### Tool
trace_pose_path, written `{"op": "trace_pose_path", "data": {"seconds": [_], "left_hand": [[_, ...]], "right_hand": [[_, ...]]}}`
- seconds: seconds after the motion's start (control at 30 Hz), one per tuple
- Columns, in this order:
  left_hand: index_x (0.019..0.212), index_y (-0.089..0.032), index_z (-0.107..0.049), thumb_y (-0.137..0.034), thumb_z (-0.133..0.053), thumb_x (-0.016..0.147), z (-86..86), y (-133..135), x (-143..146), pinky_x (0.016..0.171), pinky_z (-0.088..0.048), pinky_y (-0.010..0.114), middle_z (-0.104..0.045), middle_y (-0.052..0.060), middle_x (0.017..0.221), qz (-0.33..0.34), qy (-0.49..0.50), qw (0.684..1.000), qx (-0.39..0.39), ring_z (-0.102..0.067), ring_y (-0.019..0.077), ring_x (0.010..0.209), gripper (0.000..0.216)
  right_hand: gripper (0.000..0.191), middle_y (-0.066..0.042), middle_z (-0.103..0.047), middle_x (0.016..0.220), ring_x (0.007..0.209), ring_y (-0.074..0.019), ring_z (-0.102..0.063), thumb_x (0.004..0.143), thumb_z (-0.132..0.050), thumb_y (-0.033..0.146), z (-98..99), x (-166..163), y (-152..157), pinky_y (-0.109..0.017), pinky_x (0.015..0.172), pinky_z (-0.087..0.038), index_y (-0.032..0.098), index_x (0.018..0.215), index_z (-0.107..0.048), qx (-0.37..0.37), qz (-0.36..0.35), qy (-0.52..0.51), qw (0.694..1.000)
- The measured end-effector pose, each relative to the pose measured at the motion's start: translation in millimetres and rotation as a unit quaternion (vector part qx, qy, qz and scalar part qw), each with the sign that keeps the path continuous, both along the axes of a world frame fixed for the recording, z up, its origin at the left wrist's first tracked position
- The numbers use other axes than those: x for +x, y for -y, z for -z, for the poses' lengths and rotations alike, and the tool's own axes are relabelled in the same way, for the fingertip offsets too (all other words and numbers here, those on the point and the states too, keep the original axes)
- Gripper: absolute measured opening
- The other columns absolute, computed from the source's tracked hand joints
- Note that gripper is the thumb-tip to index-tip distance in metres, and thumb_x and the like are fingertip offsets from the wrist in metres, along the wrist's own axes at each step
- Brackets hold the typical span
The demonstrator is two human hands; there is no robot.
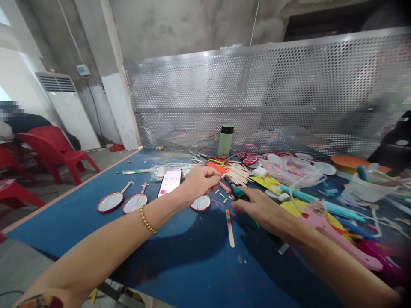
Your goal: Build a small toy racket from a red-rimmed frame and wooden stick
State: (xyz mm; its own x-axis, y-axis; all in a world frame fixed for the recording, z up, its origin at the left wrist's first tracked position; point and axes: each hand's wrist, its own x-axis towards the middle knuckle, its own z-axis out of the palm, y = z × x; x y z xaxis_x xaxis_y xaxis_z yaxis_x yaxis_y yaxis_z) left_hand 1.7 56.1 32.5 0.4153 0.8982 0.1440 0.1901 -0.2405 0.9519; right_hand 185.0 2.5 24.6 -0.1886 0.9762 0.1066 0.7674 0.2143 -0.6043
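Note:
My left hand (201,184) is pinched at the fingertips over the table; what sits in the pinch is too small to make out. My right hand (253,207) is wrapped round green-handled pliers (239,193), whose dark jaws point at the left fingertips. Below them a wooden craft stick (230,233) with a coloured end lies on the blue table (192,261). Beneath my left hand is a round red-rimmed disc (201,204), partly covered. Two similar discs with short stick necks (111,202) lie to the left. Small cut stick pieces (221,194) are scattered nearby.
A phone (170,182) showing a timer lies behind my left wrist. Farther back are a green bottle (226,141), orange-handled scissors (218,167) and a pile of craft sticks (237,172). On the right are a pink glue gun (337,235) and a white tub (366,190).

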Motion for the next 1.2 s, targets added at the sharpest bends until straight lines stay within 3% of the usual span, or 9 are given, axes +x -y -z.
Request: {"op": "trace_pose_path", "data": {"seconds": [0.4, 1.2], "left_hand": [[0.072, -0.014, -0.061, -0.013, -0.052, 0.085, 0.2, 0.8, 0.0, 0.042, -0.026, 0.019, -0.051, -0.005, 0.056, 0.002, -0.029, 0.999, 0.025, -0.036, 0.0047, 0.041, 0.016], [0.063, -0.016, -0.057, -0.012, -0.053, 0.082, 4.6, 0.2, -1.4, 0.052, -0.028, 0.021, -0.05, -0.005, 0.054, 0.001, -0.073, 0.991, 0.11, -0.04, 0.0081, 0.05, 0.019]], "right_hand": [[0.01, -0.001, -0.061, 0.074, 0.069, -0.0165, -0.052, 0.081, -0.052, 0.025, -0.1, -3.7, 1.0, -0.028, 0.061, -0.034, 0.021, 0.071, -0.052, -0.007, 0.009, 0.011, 1.0], [0.013, 0.0, -0.056, 0.069, 0.066, -0.0153, -0.047, 0.077, -0.051, 0.029, 1.0, -2.8, -0.8, -0.029, 0.059, -0.031, 0.021, 0.067, -0.051, -0.031, -0.01, -0.005, 0.999]]}}
